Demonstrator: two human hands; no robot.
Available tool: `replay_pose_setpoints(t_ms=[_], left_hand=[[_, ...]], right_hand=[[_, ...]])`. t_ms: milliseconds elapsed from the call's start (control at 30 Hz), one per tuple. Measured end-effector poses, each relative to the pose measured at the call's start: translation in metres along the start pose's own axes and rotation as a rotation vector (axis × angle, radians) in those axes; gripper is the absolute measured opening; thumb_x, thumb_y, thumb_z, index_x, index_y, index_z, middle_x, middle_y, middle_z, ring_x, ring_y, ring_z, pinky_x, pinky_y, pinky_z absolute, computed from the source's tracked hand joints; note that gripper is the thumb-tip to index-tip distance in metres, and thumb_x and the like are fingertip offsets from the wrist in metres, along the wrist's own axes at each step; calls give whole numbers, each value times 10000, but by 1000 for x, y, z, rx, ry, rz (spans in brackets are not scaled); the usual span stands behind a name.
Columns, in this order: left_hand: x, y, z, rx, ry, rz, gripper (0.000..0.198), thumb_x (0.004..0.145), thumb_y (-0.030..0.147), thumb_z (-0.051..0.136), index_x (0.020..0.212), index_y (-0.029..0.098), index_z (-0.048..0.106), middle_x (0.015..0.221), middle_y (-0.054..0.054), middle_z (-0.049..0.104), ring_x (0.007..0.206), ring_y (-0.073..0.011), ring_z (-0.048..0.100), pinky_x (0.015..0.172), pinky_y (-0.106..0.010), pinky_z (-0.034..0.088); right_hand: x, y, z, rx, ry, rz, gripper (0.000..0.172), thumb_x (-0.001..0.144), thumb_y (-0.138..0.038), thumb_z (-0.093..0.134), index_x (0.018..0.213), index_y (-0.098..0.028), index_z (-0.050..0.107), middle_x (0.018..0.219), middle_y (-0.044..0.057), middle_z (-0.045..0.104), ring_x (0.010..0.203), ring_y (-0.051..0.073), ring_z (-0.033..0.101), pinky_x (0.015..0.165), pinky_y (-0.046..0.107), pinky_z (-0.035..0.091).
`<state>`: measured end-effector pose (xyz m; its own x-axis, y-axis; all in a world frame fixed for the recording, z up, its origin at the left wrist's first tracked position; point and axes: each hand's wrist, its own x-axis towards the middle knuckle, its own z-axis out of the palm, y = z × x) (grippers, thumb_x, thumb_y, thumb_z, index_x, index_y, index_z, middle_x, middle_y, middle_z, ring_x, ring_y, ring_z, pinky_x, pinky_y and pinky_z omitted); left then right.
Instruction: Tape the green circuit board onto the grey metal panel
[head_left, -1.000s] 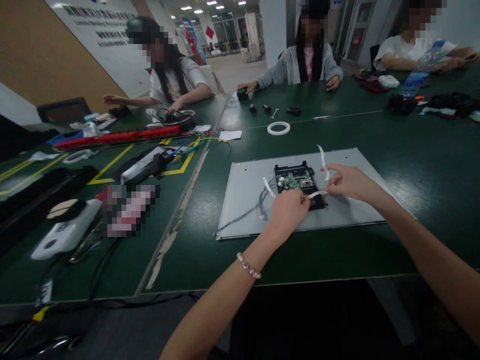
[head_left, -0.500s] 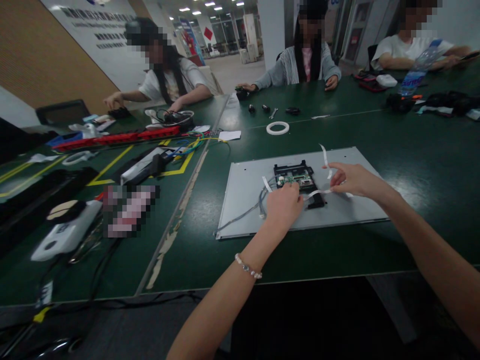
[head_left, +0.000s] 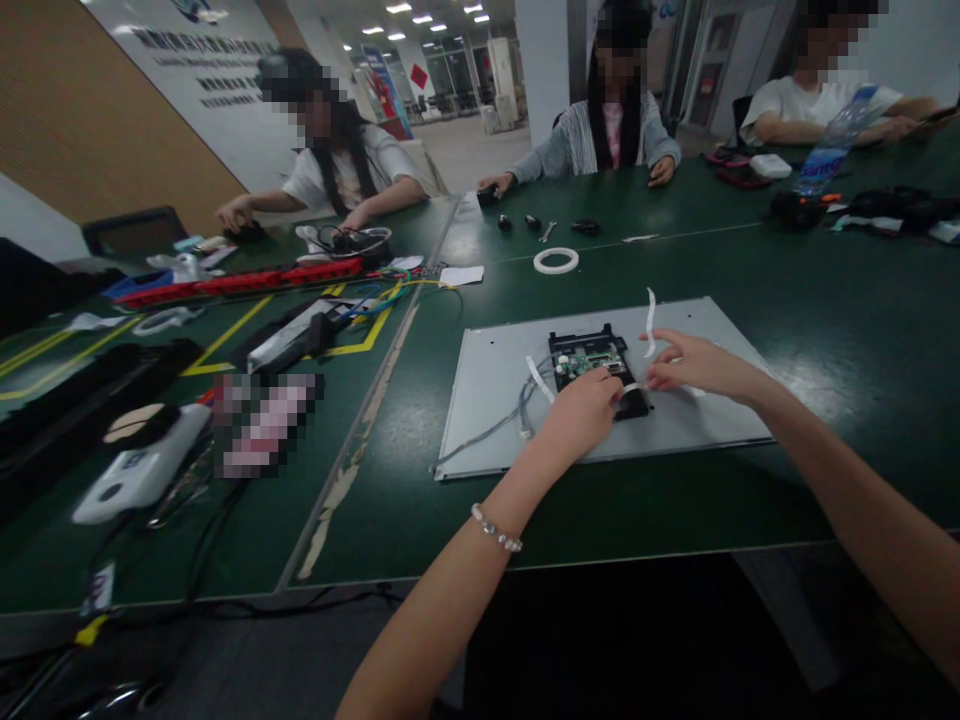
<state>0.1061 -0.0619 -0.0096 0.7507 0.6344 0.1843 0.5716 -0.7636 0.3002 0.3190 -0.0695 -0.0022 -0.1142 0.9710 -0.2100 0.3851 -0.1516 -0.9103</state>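
A flat grey metal panel [head_left: 495,390] lies before me. On it rests a black bracket [head_left: 636,404] with a green circuit board [head_left: 596,362]. My left hand [head_left: 585,412] is over the near side of the board, fingers closed at one end of a short white tape strip [head_left: 632,388]. Just to the right, my right hand [head_left: 701,368] pinches the strip's other end. A second white strip [head_left: 650,318] stands up by my right index finger, apparently stuck to it. Grey cables [head_left: 487,430] and another white strip [head_left: 538,378] lie left of the board.
Beyond the panel are a roll of white tape [head_left: 556,261], a small wrench [head_left: 547,231] and small black parts [head_left: 585,227]. On the left lie a white device [head_left: 142,465] and a red rail [head_left: 247,282]. Three people sit across the green table [head_left: 405,400]; a bottle [head_left: 832,145] stands far right.
My left hand has moved right along the board, closer to my right hand. The visible tape between them is shorter. The right hand has shifted slightly left.
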Motion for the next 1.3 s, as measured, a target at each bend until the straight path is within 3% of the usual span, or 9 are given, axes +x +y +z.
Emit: replay_pose_setpoints(t_ms=[200, 467, 600, 733, 933, 1067, 1133, 1300], left_hand=[[-1, -1, -8, 37, -37, -35, 192, 796, 71, 439, 855, 157, 600, 954, -66, 594, 804, -165, 589, 727, -290, 480], [-4, 2, -15, 233, -74, -93, 235, 880, 154, 406, 905, 162, 639, 1005, -86, 606, 742, -174, 615, 617, -284, 454], [-4, 0, -15, 229, 58, -121, 258, 912, 174, 388, 885, 165, 644, 985, -75, 624, 772, -171, 609, 618, -268, 439], [-6, -5, -15, 180, 241, -175, 244, 911, 166, 406, 858, 172, 644, 958, -64, 634, 816, -165, 600, 651, -262, 436], [-6, -14, -24, 88, 484, -266, 232, 878, 92, 404, 844, 191, 612, 942, -46, 628, 882, -157, 587, 776, -268, 452], [8, -18, -29, 54, 604, -325, 257, 867, 61, 384, 940, 182, 598, 1025, -71, 614, 982, -173, 568, 877, -292, 443], [22, -21, -26, 39, 593, -297, 286, 853, 43, 390, 1015, 163, 593, 1078, -83, 612, 1041, -180, 554, 933, -303, 423], [61, -28, -6, 33, 396, -279, 302, 871, 78, 407, 1086, 150, 607, 1074, -96, 646, 1026, -186, 587, 920, -298, 436]], right_hand=[[1, 0, -9, 33, 56, 73, 546, 804, -205, 602, 1325, -162, 442, 828, 83, 685, 717, 183, 685, 707, 317, 584], [12, 6, -13, -94, 198, -82, 370, 867, -341, 539, 1203, -185, 552, 815, 56, 643, 728, 154, 654, 634, 261, 546], [16, 4, -7, -44, 174, -122, 401, 890, -499, 474, 1108, -197, 622, 903, 68, 617, 765, 139, 621, 602, 220, 503], [21, 7, -4, 162, 145, -106, 459, 896, -556, 409, 1088, -207, 638, 1070, 89, 605, 880, 150, 614, 676, 227, 503], [41, 6, -7, 134, 206, -87, 357, 832, -515, 526, 846, -169, 610, 864, 66, 624, 801, 129, 586, 635, 196, 449], [62, -1, -4, 121, 51, -58, 282, 802, -445, 570, 739, -171, 592, 759, 43, 601, 690, 112, 547, 559, 191, 398], [72, -1, 0, 97, 19, -29, 262, 789, -409, 573, 679, -171, 566, 652, 18, 552, 594, 97, 493, 500, 192, 340], [81, 2, 8, 34, 61, 12, 259, 780, -362, 547, 610, -181, 474, 511, -35, 394, 459, 67, 334, 434, 204, 204]])
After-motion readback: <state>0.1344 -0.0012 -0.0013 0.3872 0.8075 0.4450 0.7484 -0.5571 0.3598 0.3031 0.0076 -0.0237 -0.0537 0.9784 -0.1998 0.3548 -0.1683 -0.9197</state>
